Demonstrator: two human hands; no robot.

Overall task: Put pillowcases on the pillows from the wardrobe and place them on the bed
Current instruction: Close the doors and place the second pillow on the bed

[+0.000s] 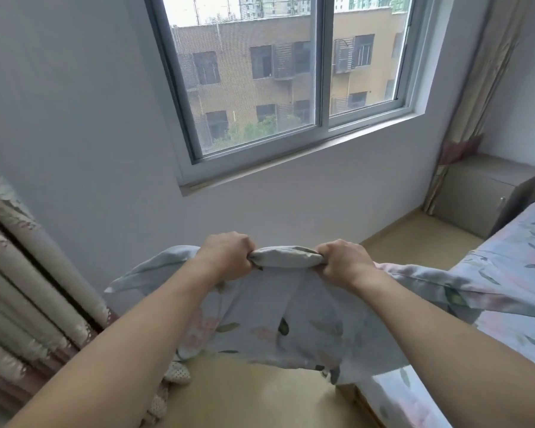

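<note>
Floral cotton fills the near view: the pillowcase (278,322) hangs in the air in front of the person, above the wooden floor (254,393), with a spotted cloth or pillow (167,387) peeking out just below its left edge (too little shows to say which). Up at the top hem, both hands are working. The left hand (229,257) has its fingers curled tight round a bunched roll of fabric, and the right hand (343,261) clamps the same roll from the other side, so each grip is closed on the pillowcase, fists close together with only a short stretch of gathered cloth between them. The step looks like shaking the case out or gathering its mouth.

Off to the right, the bed (513,261) in matching floral sheet waits, and the case's right corner drapes onto it. Beyond stand a bedside cabinet (482,196), the wall, the window (291,78) and curtains.

The risks, as I judge them: with the fabric bunched like this, the opening may be hard to find, and a hard shake could pull the roll out of one fist and drop the hanging end onto the floor.
</note>
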